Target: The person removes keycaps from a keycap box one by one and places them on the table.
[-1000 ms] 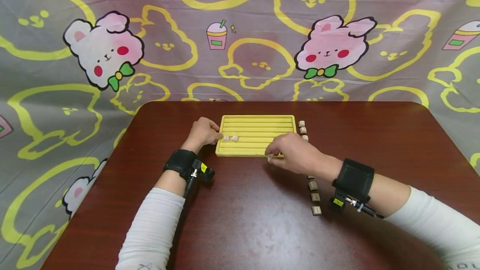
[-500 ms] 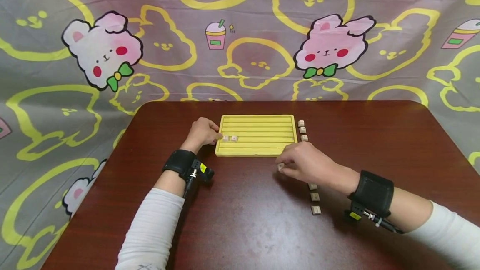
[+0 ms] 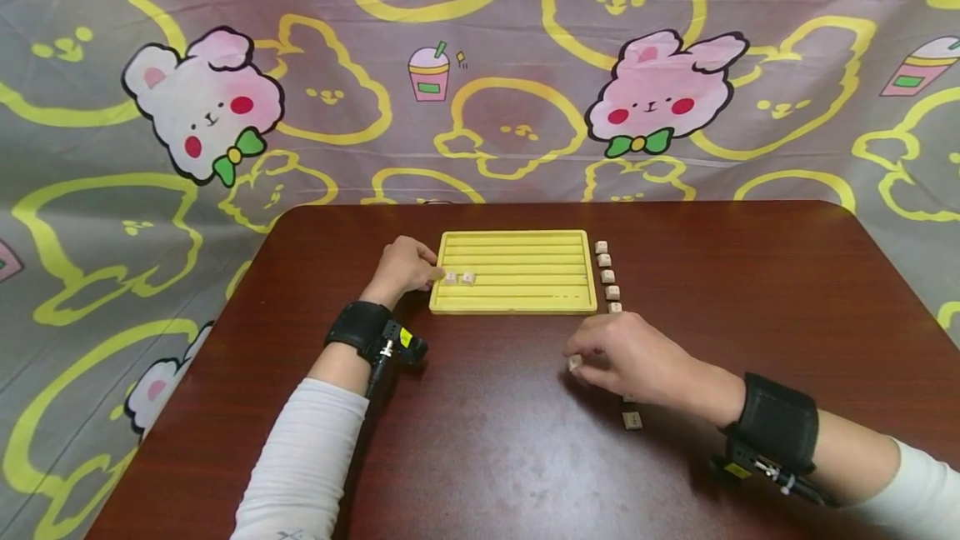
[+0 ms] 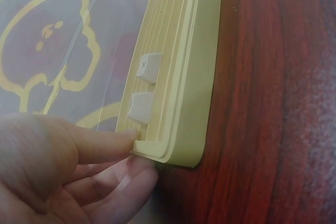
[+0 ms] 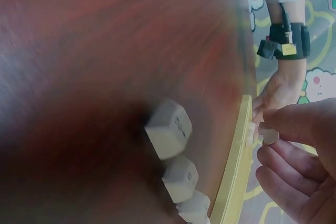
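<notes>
A yellow ribbed tray (image 3: 517, 250) lies on the table. My left hand (image 3: 405, 263) pinches its left edge, thumb on the rim and other fingers lower down, as the left wrist view shows. Two white keycaps (image 3: 468, 278) sit side by side in one groove near that edge; one keycap (image 4: 149, 68) bears an X. In front of the tray's right corner, my right hand (image 3: 636, 357) holds a small white keycap (image 5: 269, 136) between thumb and fingertips, above the table. What is printed on it cannot be read.
A column of keycaps (image 3: 607, 277) runs down the table beside the tray's right end, partly hidden by the right hand. The nearest keycap (image 3: 632, 421) lies below that hand. A patterned cloth (image 3: 517, 132) hangs behind the table's (image 3: 480, 457) far edge.
My right hand has moved away from the tray's front edge, toward me and to the right, still pinching the keycap. More of the column now shows behind it. The left hand stays put.
</notes>
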Motion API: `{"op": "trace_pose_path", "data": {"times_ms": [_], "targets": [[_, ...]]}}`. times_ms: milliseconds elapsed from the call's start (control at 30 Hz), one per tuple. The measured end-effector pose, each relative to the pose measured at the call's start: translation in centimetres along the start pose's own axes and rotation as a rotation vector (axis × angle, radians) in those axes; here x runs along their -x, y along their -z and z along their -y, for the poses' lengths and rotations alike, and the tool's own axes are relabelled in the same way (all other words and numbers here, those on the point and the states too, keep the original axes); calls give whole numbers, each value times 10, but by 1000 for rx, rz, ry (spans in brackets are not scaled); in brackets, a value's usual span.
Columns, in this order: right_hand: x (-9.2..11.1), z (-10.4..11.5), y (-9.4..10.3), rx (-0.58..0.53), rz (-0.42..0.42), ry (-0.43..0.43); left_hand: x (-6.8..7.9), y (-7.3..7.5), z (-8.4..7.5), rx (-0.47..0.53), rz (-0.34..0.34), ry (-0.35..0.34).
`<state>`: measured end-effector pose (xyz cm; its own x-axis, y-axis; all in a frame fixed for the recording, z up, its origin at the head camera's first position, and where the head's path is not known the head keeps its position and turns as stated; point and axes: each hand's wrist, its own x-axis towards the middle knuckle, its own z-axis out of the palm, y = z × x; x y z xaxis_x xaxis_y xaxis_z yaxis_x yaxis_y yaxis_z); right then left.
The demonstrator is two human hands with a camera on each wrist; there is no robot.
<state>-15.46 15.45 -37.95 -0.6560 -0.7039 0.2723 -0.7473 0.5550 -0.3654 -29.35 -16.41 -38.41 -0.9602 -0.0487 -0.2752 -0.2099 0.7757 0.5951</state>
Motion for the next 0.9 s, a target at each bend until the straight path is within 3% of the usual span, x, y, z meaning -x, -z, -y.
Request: {"op": "trace_pose_path", "data": {"times_ms": [567,900], "targets": [[24,11,-1,-24,0,13,-1,-1,2,-9,-4,-17],[39,14,-2,-38,-105,95,2,1,2,-4,11,-27]]}}
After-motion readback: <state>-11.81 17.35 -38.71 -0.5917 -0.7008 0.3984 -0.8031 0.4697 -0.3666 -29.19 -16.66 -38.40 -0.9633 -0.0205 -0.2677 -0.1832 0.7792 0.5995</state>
